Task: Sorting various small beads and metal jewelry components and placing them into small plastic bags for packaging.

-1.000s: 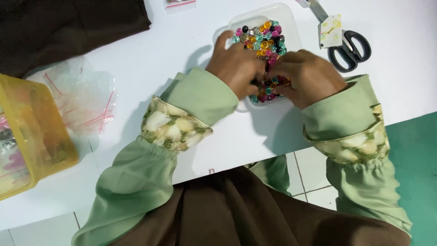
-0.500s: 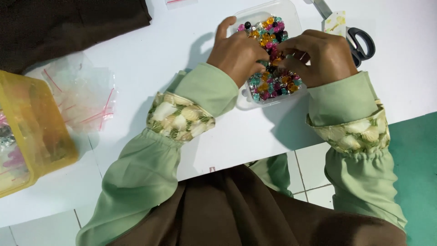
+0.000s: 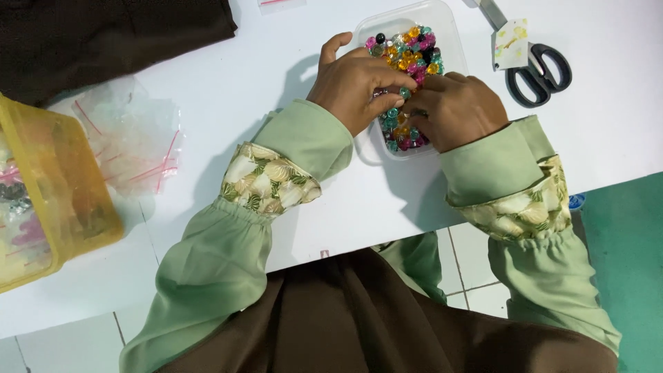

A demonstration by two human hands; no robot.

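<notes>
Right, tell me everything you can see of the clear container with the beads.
The clear plastic container is a shallow, rounded-corner tub of see-through plastic, open-topped, sitting flat on the white table. It holds loose beads in orange, pink, teal and black. The left hand and right hand rest over its near half, fingers in the beads. Scissors lie apart to its right.

White flat tabletop (image 3: 276, 62) is loaded with: clear plastic bead tray (image 3: 442, 17), black-handled scissors (image 3: 539, 69), translucent yellow plastic bin (image 3: 59, 186), clear zip bags (image 3: 135, 141), dark brown cloth (image 3: 103, 34).
</notes>
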